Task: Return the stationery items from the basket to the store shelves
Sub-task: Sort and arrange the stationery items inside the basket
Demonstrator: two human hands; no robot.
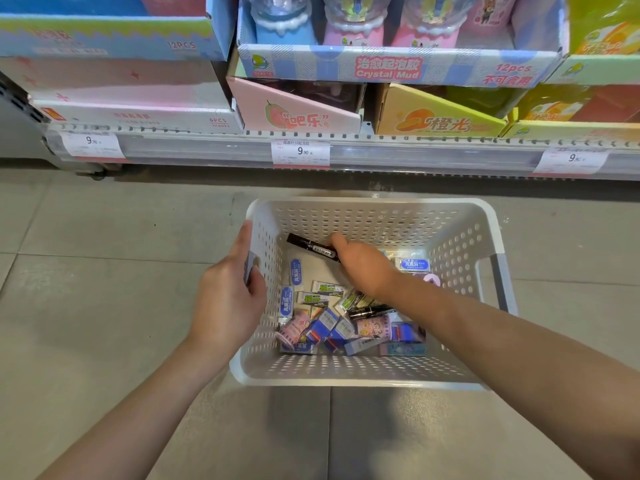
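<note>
A white perforated basket (460, 237) stands on the tiled floor below me. Several small erasers in blue, green and pink wrappers (322, 296) lie on its bottom with a black pen (370, 310). My right hand (363, 268) reaches inside and its fingers are closed on a black marker (310, 245) that points up and left. My left hand (228, 296) grips the basket's left wall at the handle (250, 268), fingers wrapped over the rim.
A low store shelf (346, 147) runs across the top, edged with 9.90 price tags (300, 152). On it sit display boxes: pink (294, 112), orange (433, 123), and a blue Crystal Mud box (388, 67). Grey floor tiles surround the basket.
</note>
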